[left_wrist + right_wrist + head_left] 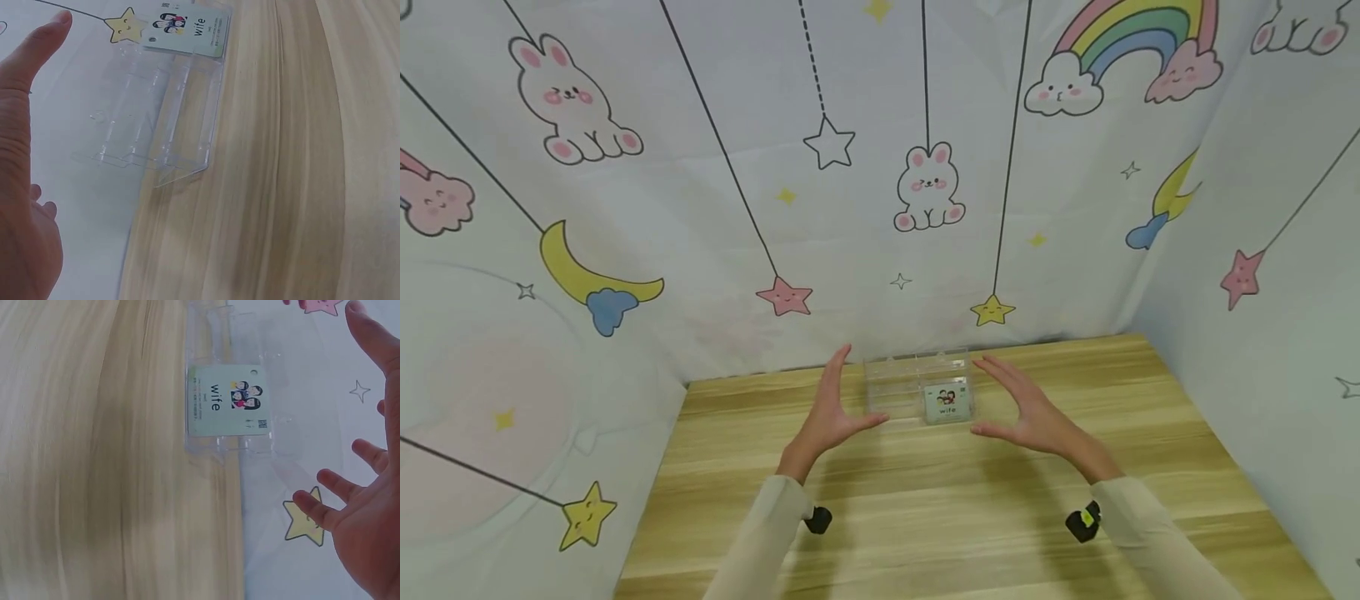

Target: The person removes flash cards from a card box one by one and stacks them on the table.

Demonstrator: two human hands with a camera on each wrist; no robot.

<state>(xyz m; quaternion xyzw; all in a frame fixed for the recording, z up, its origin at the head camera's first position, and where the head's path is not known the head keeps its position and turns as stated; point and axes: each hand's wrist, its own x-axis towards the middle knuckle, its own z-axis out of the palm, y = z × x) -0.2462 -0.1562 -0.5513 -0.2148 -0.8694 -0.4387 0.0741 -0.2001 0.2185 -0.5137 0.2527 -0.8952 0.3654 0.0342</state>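
A clear plastic card rack (892,390) with stepped tiers stands at the back of the table. In its front right part leans a pale green card (947,403) printed with cartoon people and the word "wife". My left hand (829,418) is beside the rack's left end, thumb and fingers spread apart, holding nothing. On the other side, my right hand (1037,417) is spread in the same way near the card, its palm facing the rack. In the right wrist view the rack (250,337) shows apart from the fingers (337,487).
The wood-grain table (925,517) reaches back to a white cloth backdrop (850,225) printed with rabbits, stars and moons. More of this cloth hangs at the left and right sides. A small black device (1082,523) is at my right wrist, another (818,521) at my left.
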